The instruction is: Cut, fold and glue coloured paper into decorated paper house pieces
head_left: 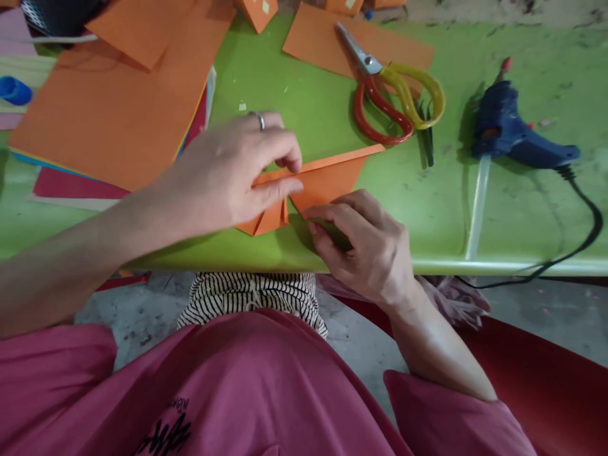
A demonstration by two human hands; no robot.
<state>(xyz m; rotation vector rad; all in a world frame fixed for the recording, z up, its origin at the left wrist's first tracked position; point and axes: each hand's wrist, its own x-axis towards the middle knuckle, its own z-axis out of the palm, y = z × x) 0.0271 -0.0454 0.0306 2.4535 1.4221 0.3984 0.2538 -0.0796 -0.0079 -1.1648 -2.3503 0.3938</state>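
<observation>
A folded piece of orange paper (332, 177) lies at the front edge of the green table, with a narrow folded strip along its far side and creased flaps at its left. My left hand (251, 164), a ring on one finger, pinches the paper's far folded edge between thumb and fingers. On the near side, the fingertips of my right hand (365, 240) are closed on the paper's slanted lower edge. Part of the paper is hidden under my left hand.
Red-and-yellow-handled scissors (380, 88) lie beyond the paper, beside dark tweezers (429, 142). A blue glue gun (517, 126) with a trailing cord stands at the right. Stacked orange sheets (118, 114) cover the left, and a cut orange piece (313, 38) lies at the back.
</observation>
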